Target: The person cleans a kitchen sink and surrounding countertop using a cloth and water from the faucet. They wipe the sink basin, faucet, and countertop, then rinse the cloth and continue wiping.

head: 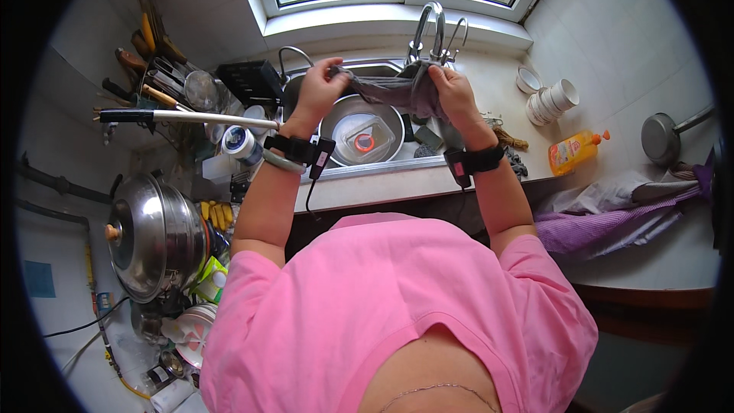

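A grey cloth (390, 89) is stretched between my two hands above the sink (395, 169). My left hand (319, 92) pinches its left end, and my right hand (454, 93) grips the bunched right part. Just behind the cloth rises the chrome faucet (433, 20). Below it, a round metal basin (331, 149) sits in the sink, with a clear plastic container (381, 139) inside that has an orange-red ring (364, 142). To the right of the basin lie a sponge (428, 136) and a dark scouring pad (425, 151). The cloth hides part of the sink's far side.
An orange bottle with a pump top (567, 152) and stacked white cups (551, 103) stand on the right counter. Left of the sink are a utensil holder (166, 83), a white tub (239, 143) and a large steel pot (149, 235). A long light-coloured stick (218, 119) reaches towards my left wrist.
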`<state>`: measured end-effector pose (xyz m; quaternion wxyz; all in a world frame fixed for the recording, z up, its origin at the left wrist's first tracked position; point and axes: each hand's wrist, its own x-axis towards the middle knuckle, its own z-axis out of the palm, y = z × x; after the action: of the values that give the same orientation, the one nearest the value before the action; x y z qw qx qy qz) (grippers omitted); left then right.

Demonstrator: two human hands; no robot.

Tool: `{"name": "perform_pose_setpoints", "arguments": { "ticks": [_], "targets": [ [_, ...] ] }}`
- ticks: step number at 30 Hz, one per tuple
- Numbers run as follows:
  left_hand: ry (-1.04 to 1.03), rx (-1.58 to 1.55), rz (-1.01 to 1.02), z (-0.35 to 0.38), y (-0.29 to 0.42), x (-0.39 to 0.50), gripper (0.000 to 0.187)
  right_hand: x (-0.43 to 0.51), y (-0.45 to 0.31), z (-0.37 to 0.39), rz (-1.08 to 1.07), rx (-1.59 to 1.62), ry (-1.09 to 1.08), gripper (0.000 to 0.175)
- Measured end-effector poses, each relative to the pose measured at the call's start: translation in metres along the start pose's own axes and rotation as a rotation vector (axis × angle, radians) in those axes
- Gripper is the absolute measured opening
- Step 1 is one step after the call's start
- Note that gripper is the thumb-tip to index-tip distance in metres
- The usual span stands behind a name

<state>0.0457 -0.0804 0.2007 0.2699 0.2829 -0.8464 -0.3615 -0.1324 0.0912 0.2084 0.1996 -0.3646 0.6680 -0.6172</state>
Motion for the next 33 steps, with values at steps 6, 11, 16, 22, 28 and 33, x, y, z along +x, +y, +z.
{"name": "perform_pose_setpoints", "arguments": {
  "ticks": [6, 11, 16, 22, 28, 33],
  "targets": [
    [-0.369, -0.499, 0.104, 0.032, 0.010, -0.017, 0.064, -0.014, -0.027, 0.016, 0.071, 0.288, -0.541, 0.030],
    [-0.255, -1.034, -0.226, 0.032, 0.016, -0.017, 0.023, -0.018, -0.029, 0.015, 0.188, 0.385, -0.484, 0.025],
    [-0.295, -1.132, -0.260, -0.006, 0.019, -0.006, 0.018, -0.008, -0.029, -0.003, 0.154, 0.584, -0.320, 0.016],
    [-0.387, -0.773, 0.065, -0.038, 0.027, -0.001, 0.039, 0.003, -0.044, -0.016, 0.017, 0.434, -0.445, 0.034],
    [-0.438, -0.234, 0.043, -0.040, 0.023, -0.015, 0.023, 0.003, -0.052, -0.023, -0.008, 0.248, -0.728, 0.056],
    [-0.185, -0.729, -0.067, -0.038, 0.008, -0.016, 0.020, 0.014, 0.011, -0.039, 0.042, 0.712, -0.872, 0.064]
  ]
}}
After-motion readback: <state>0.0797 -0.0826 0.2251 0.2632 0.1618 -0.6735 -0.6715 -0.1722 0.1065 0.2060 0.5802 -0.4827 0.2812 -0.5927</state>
